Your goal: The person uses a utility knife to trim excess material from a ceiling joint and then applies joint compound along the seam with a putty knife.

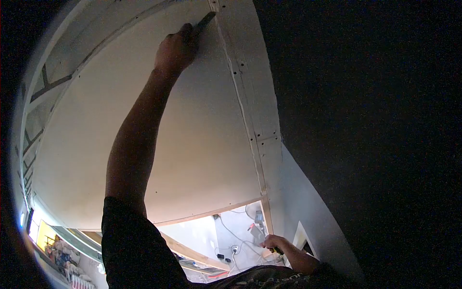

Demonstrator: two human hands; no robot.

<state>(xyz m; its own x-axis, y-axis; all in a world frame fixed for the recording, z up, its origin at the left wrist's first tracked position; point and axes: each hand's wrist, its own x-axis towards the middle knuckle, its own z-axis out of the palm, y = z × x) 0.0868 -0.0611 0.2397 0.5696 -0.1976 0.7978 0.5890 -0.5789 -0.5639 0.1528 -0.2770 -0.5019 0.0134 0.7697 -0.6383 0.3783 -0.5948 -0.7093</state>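
Note:
My left hand (177,50) is raised high on a bare arm, its fingers closed around a dark, narrow tool (205,23) that looks like a putty knife. The tool's tip meets the upper end of a whitish, uneven seam (238,98) between two pale boards. The large smooth board (192,139) lies left of the seam, and a narrower strip with dark screw spots (255,113) runs along its right. Low at the right, my right hand (273,242) is closed around a yellow-and-black handle (277,250); the rest of that object is hidden.
A wooden edge (211,207) borders the board's lower end. Beyond it, cables (236,231) and a socket (235,249) show against a white surface. Dark-lined framing (50,89) curves along the left. Piled items (67,255) stand lower left. A dark mass fills the right side.

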